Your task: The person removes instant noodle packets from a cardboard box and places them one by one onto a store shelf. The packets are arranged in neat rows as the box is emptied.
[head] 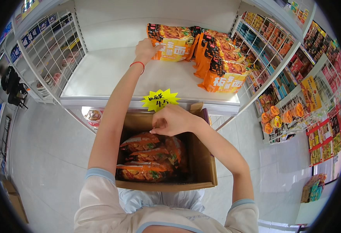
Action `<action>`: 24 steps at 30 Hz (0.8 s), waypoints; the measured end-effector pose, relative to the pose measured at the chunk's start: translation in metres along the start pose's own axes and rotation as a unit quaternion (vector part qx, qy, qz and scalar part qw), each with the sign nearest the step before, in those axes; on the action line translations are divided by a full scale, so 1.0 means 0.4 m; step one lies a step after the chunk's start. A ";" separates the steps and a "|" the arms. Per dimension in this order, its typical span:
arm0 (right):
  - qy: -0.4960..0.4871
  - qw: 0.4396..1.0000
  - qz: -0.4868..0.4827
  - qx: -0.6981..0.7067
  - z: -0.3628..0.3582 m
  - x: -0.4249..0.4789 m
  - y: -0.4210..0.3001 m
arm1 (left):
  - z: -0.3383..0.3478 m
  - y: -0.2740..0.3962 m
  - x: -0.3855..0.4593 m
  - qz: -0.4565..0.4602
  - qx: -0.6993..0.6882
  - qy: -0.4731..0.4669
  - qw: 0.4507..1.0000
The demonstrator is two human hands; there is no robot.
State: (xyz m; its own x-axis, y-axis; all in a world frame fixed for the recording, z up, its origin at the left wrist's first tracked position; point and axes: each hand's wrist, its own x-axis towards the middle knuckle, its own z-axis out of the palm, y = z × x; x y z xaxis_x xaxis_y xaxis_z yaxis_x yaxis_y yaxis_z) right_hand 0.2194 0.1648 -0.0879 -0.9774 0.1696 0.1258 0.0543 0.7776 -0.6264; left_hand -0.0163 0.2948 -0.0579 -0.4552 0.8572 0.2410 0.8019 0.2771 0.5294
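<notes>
My left hand reaches onto a white shelf and grips the left edge of an orange noodle packet standing near the back. To its right, several like packets stand in a row running towards the shelf's front edge. My right hand, fingers curled with nothing visible in them, hovers over the far side of an open cardboard box. Inside the box lie several orange noodle packets. A yellow star-shaped price tag is on the shelf's front edge, just beyond my right hand.
White wire mesh panels bound the shelf on both sides. On the right stand racks of packaged food and a wire rack with orange cups. Far left, a person in dark clothes sits by other shelves. A carton of packets stands lower right.
</notes>
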 end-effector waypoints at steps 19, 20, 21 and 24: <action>-0.369 0.929 -0.030 0.022 0.075 -0.016 -0.077 | -0.303 -0.012 -0.555 0.299 -0.105 -0.388 0.865; -0.398 0.917 -0.002 0.008 0.097 -0.021 -0.071 | -0.288 -0.034 -0.572 0.325 -0.079 -0.428 0.839; -0.412 0.911 0.002 0.024 0.106 -0.019 -0.072 | -0.266 -0.062 -0.586 0.346 -0.052 -0.465 0.813; -0.450 0.892 0.011 0.036 0.121 -0.008 -0.080 | -0.198 -0.138 -0.590 0.286 0.013 -0.551 0.784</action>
State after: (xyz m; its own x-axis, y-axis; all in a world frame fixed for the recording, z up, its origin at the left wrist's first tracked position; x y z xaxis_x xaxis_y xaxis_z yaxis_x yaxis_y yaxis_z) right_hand 0.2109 0.1098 -0.1056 -0.7466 -0.3954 -0.5349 0.0938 0.7335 -0.6732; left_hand 0.0162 0.0428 -0.0796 0.5805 0.6947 -0.4247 0.7674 -0.2925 0.5705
